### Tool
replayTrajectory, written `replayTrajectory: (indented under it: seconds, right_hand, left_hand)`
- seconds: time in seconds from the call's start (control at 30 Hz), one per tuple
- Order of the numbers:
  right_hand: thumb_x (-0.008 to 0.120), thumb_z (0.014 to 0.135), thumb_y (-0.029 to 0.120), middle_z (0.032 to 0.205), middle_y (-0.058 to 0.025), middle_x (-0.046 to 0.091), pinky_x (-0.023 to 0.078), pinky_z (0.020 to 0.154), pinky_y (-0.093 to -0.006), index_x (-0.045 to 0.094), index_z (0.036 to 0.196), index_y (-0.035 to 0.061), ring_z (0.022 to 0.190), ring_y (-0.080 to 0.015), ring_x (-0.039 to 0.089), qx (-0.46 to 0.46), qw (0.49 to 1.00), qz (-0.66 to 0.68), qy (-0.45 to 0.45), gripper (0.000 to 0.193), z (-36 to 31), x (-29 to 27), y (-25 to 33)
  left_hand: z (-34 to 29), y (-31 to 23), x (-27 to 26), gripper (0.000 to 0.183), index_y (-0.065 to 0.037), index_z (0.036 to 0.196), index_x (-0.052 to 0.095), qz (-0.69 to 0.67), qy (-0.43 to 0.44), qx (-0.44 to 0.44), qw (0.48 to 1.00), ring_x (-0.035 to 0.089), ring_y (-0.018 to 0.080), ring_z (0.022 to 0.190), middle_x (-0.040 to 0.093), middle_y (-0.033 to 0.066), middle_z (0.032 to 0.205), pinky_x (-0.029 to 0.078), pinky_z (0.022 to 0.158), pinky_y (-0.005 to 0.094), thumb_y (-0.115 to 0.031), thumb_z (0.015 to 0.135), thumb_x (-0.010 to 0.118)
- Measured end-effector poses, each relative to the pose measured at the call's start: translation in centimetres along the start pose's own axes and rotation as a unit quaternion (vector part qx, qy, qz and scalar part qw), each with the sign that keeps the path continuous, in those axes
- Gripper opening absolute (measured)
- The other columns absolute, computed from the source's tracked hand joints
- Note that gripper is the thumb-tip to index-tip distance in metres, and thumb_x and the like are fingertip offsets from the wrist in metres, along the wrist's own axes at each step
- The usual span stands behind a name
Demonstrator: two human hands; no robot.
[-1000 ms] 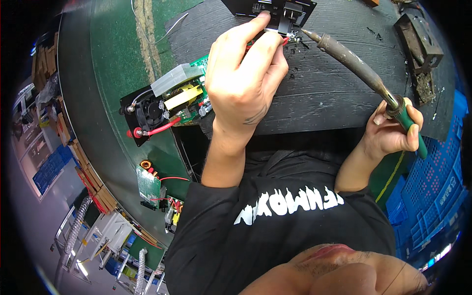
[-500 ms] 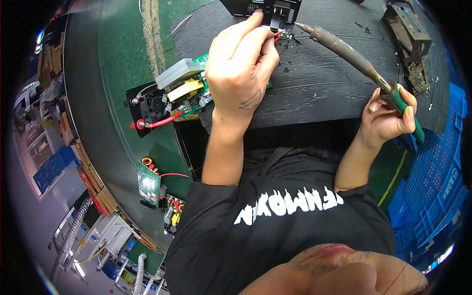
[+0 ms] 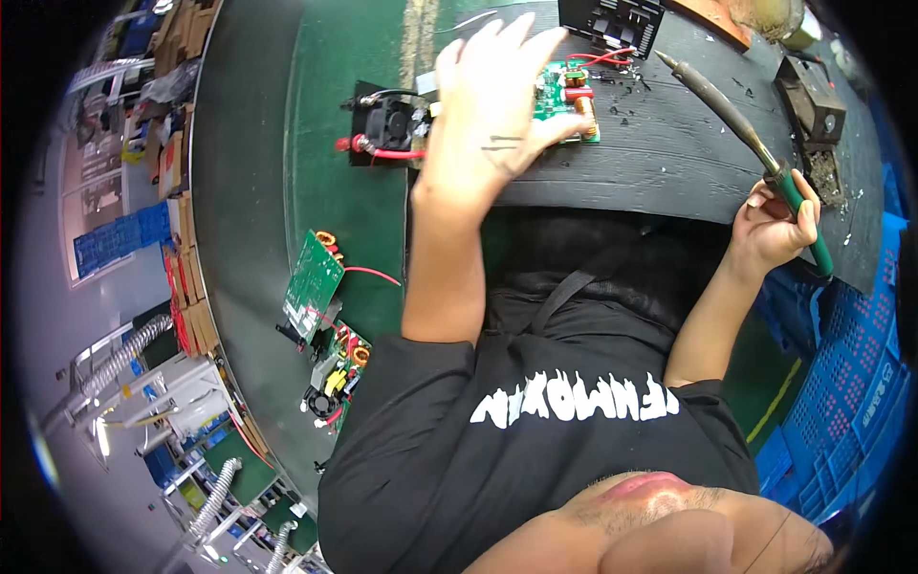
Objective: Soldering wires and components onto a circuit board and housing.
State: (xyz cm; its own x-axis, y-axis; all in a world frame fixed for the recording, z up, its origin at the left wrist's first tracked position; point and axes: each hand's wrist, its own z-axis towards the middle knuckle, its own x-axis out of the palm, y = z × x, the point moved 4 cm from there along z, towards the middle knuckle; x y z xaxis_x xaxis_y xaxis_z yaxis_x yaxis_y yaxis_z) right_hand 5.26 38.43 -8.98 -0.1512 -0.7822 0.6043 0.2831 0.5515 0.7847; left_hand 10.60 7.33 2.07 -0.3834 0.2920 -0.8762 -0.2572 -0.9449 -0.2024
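Observation:
My left hand [image 3: 488, 124] is open, its fingers spread, above a green circuit board [image 3: 547, 96] and hiding its middle. A black end panel with a fan [image 3: 392, 124] and a red cable [image 3: 397, 154] shows at the board's left end. Past its right end, red wires [image 3: 604, 58] run to an upright black slotted panel [image 3: 612, 24]. My right hand [image 3: 775, 225] is wrapped round the green handle of a soldering iron [image 3: 732, 120]. The iron's tip points up and left, close to the black panel's right edge and apart from the wires.
A dark metal box [image 3: 811, 100] with a debris-filled tray stands at the right of the black work board [image 3: 650, 177]. More circuit boards [image 3: 316, 282] lie on the green surface at left. Blue crates [image 3: 851, 354] are stacked at lower right. A wooden block [image 3: 710, 21] sits at the back.
My left hand has let go of the wires by the black panel and spread open over the circuit board. The iron stays in my right hand. The whole view has shifted.

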Motion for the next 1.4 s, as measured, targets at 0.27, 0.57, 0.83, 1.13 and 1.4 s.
replayTrajectory:
  seconds: [0.27, 0.57, 0.83, 1.13, 1.4]
  right_hand:
    - [0.047, 0.082, 0.031, 0.072, -0.0149, 0.064, 0.043, 0.044, -0.0256, 0.061, 0.099, -0.0052, 0.051, -0.0195, 0.055, 0.018, 0.999, -0.014, -0.029, 0.043, -0.1, 0.7, -0.7]
    - [0.048, 0.082, 0.034, 0.071, -0.0144, 0.063, 0.042, 0.044, -0.023, 0.062, 0.101, -0.0055, 0.055, -0.0198, 0.06, 0.024, 0.999, 0.021, 0.007, 0.046, 2.1, -1.5, -1.8]
    - [0.046, 0.083, 0.036, 0.069, -0.0134, 0.062, 0.038, 0.042, -0.021, 0.062, 0.101, -0.005, 0.052, -0.0176, 0.057, 0.024, 1.0, -0.009, -0.004, 0.047, 1.3, -0.7, -1.3]
    - [0.045, 0.085, 0.031, 0.073, -0.0166, 0.063, 0.04, 0.043, -0.0228, 0.061, 0.1, -0.007, 0.053, -0.0187, 0.057, 0.044, 0.998, -0.001, 0.043, 0.044, 3.1, -3.3, -2.7]
    - [0.058, 0.081, 0.032, 0.078, -0.0183, 0.066, 0.051, 0.051, -0.0268, 0.065, 0.093, -0.0072, 0.057, -0.021, 0.06, 0.06, 0.996, 0.062, 0.021, 0.041, 4.3, -5.9, -1.9]
  left_hand:
    - [-2.9, 5.2, -2.1, 0.061, -0.01, 0.086, 0.062, 0.07, 0.119, -0.027, 0.99, 0.058, 0.0311, 0.096, 0.061, 0.013, 0.095, 0.051, 0.076, 0.041, -0.055, 0.05, 0.083]
    - [-3.2, 7.3, -1.3, 0.061, -0.008, 0.089, 0.061, -0.011, 0.099, 0.013, 0.995, 0.054, 0.033, 0.093, 0.057, 0.0153, 0.091, 0.045, 0.08, 0.0397, -0.045, 0.049, 0.088]
    - [-6.4, 13.4, -8.8, 0.054, -0.005, 0.079, 0.065, -0.028, 0.152, -0.056, 0.986, 0.063, 0.0271, 0.069, 0.063, 0.0138, 0.073, 0.049, 0.063, 0.0371, -0.044, 0.05, 0.086]
    - [-27.6, 33.0, -22.3, 0.058, -0.005, 0.087, 0.069, 0.098, 0.129, -0.468, 0.869, 0.065, 0.0203, 0.071, 0.069, 0.0085, 0.078, 0.051, 0.068, 0.0334, -0.052, 0.055, 0.084]
    - [-37.9, 29.7, -26.8, 0.087, -0.008, 0.134, 0.047, 0.266, 0.132, -0.568, 0.767, 0.048, 0.0349, 0.122, 0.049, 0.0197, 0.133, 0.038, 0.104, 0.0427, -0.047, 0.063, 0.079]
